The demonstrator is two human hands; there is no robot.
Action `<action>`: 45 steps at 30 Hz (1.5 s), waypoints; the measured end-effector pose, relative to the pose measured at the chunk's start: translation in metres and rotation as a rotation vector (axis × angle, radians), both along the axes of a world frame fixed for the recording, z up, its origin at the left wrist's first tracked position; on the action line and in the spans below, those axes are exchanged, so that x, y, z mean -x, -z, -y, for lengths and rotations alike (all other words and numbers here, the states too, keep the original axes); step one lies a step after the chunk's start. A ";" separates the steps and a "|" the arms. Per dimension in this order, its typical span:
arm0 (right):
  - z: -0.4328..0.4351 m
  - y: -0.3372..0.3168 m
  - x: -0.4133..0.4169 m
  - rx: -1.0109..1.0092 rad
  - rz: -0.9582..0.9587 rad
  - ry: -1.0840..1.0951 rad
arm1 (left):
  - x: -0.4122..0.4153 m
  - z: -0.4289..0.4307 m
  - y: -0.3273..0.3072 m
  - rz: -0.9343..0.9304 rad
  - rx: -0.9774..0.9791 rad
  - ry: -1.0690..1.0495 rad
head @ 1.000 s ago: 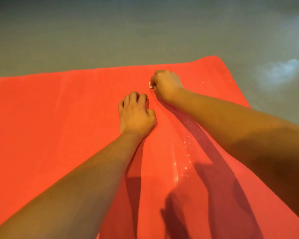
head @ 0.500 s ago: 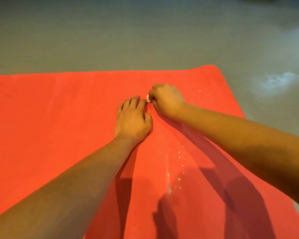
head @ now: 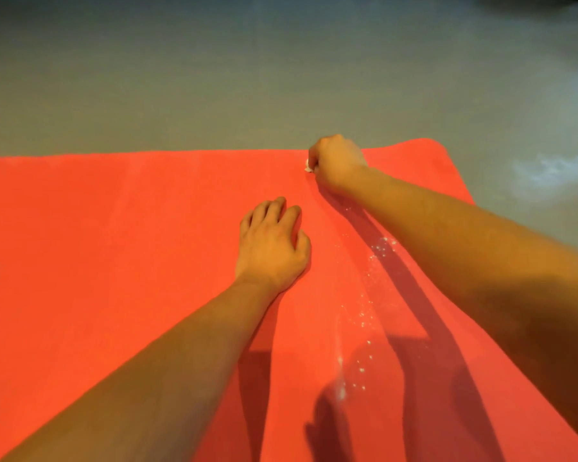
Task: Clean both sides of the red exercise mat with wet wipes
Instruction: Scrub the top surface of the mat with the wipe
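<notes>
The red exercise mat [head: 114, 261] lies flat on the floor and fills the lower part of the view. My right hand [head: 337, 161] is at the mat's far edge, fingers curled round a balled-up white wet wipe [head: 308, 168], of which only a small bit shows at the knuckles. My left hand [head: 271, 248] rests palm down on the mat nearer to me, fingers loosely bent, holding nothing. A trail of shiny wet droplets [head: 364, 315] runs along the mat under my right forearm.
Grey floor [head: 247, 78] surrounds the mat at the back and right. A pale bright patch [head: 548, 168] lies on the floor to the right of the mat's far corner. Shadows of my arms fall on the near part of the mat.
My right hand has slid with the wipe away from me to the mat's far edge, moving apart from the left hand. The left hand stays pressed on the mat.
</notes>
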State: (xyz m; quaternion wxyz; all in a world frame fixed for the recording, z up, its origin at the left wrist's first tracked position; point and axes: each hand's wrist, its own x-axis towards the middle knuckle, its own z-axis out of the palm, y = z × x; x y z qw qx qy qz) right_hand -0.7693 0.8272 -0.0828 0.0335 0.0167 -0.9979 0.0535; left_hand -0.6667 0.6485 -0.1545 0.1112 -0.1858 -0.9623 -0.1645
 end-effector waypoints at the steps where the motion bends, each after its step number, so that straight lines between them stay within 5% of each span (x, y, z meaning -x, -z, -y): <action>1: 0.000 0.002 -0.012 -0.003 0.001 -0.023 | 0.000 0.000 0.000 -0.002 0.001 0.002; 6: -0.004 0.018 -0.043 0.006 -0.044 -0.072 | -0.001 -0.002 0.000 -0.013 0.006 0.056; 16: -0.008 0.006 0.043 0.008 -0.045 0.041 | 0.003 -0.001 0.002 -0.022 -0.029 0.068; 30: 0.010 0.023 -0.168 0.072 -0.058 -0.224 | 0.001 0.000 -0.005 -0.086 -0.046 0.102; 39: 0.003 0.013 -0.063 0.055 0.015 -0.033 | 0.005 0.000 -0.002 -0.090 -0.049 0.065; 45: 0.011 0.015 -0.125 0.113 0.019 -0.033 | 0.003 0.001 -0.003 -0.073 -0.071 0.103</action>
